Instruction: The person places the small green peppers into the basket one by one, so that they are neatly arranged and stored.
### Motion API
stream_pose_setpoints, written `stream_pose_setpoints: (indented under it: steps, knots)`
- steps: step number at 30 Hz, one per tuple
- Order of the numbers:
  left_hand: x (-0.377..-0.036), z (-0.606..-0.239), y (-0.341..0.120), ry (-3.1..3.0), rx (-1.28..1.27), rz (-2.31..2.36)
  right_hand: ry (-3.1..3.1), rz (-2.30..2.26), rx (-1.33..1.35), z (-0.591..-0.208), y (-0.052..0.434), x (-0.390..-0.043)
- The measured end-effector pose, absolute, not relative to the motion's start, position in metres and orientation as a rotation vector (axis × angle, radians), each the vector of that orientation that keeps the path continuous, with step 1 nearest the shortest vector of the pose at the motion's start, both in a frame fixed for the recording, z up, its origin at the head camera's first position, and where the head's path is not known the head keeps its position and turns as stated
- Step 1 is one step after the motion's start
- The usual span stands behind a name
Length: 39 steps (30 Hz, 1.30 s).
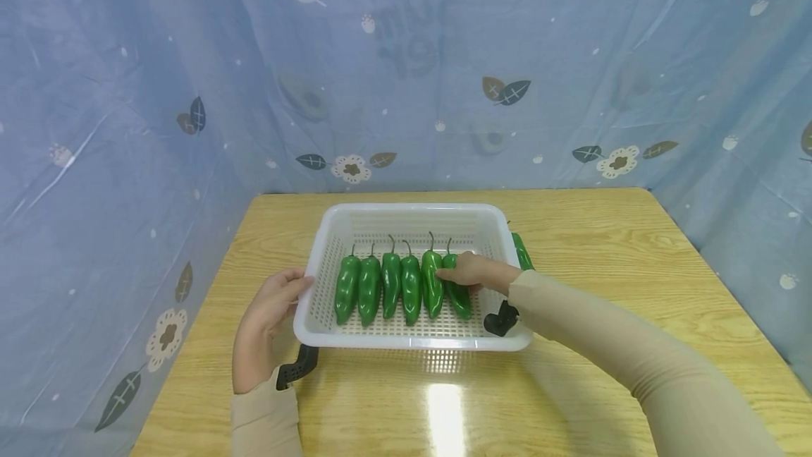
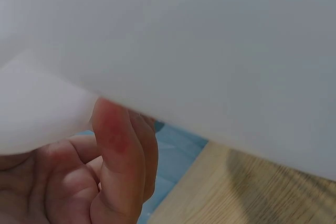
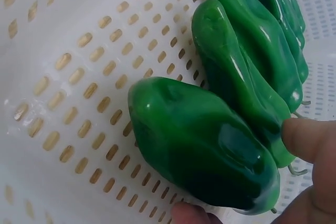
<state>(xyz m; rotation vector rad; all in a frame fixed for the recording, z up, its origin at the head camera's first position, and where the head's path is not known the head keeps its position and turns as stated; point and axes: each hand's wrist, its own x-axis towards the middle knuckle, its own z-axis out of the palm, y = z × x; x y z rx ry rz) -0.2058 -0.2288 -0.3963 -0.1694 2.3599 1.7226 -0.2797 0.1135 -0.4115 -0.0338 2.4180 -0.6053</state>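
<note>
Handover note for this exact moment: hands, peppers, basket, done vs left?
Left hand: grips the left rim of the basket.
Right hand: inside the basket, pinching the sixth pepper, the rightmost of the row.
Done: six peppers lie side by side in the basket, stems pointing away.
Left: one more pepper lies on the table just outside the right rim; sixth pepper not yet released.

Seven green peppers, one basket
</note>
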Motion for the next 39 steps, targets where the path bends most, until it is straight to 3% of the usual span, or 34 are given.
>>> stream_pose_setpoints:
  steps: [24, 39]
  knots:
    - [-0.205, -0.397, -0.230, 2.338, -0.132, 1.739, 2.579, -0.792, -0.193, -0.360, 0.137, -0.285]
    - [-0.205, -0.398, -0.230, 2.330, -0.151, 1.738, 2.651, -1.189, -0.082, -0.339, 0.202, -0.293]
